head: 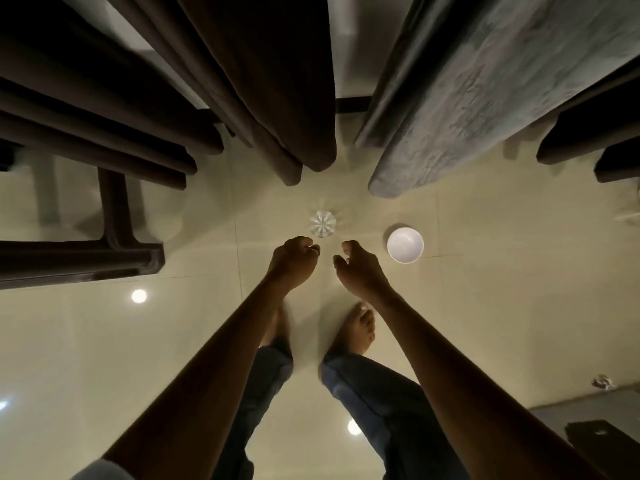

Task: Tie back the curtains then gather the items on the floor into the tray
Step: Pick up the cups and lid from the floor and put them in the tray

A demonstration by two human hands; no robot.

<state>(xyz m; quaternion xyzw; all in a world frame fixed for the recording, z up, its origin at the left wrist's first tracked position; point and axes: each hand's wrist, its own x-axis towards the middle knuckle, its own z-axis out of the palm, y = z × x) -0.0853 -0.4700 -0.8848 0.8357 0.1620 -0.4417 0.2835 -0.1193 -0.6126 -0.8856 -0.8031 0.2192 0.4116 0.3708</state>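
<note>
While no tie-back is being shown anywhere, the curtains are hanging loose to just above the floor. At the upper left of the frame, the dark brown curtain (104, 109) is falling in deep folds. It is being judged soft and weighty, best gathered as a whole bundle rather than by one edge. Below it, a dark furniture frame (117, 216) is standing on the glossy tiled floor (138, 358).

At centre, the left hand (294, 261) is being held low with its fingers clenched under, and nothing is being gripped by it. Just above it in the frame, a clear ribbed glass (322, 223) is standing upright on the tiles, apart from the hand. It is looking empty, and it is being judged fragile and slippery, best taken round its wall. The right hand (356, 268) is being held beside the left, its fingers loosely released and grasping nothing.

Right of centre, a white bowl (405, 244) is sitting upright with nothing in it. It is being judged light and stiff, best pinched at the rim. At the upper right, the grey curtain (467, 98) is hanging, textured and soft. At the lower right, a small crumpled item (602, 382) is lying too blurred to be identified. No tray is being shown.
</note>
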